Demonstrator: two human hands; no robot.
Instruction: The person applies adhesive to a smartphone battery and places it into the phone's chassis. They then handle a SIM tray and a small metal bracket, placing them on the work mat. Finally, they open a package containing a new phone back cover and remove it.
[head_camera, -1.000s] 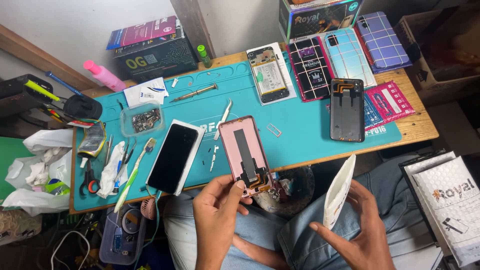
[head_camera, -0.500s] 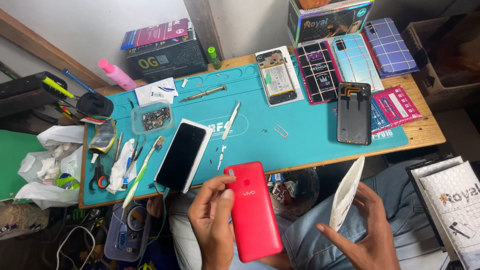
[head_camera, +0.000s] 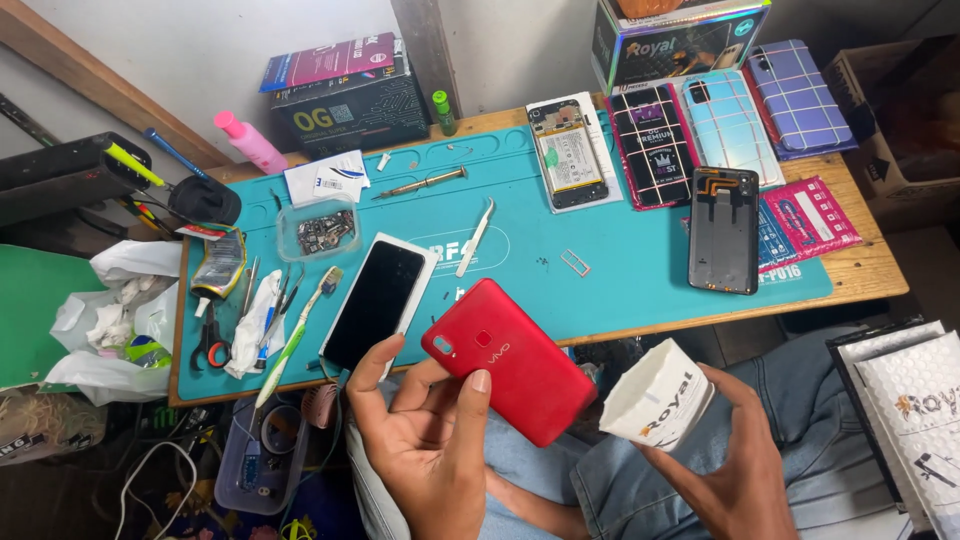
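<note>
Red phone (head_camera: 510, 362) sits in the left hand (head_camera: 425, 440), fingers (head_camera: 477, 400) curled round it above the lap, just off the worktop (head_camera: 640, 270). The right hand (head_camera: 725, 455) grips a white packet (head_camera: 658, 395). A loose hold could drop the phone.
</note>
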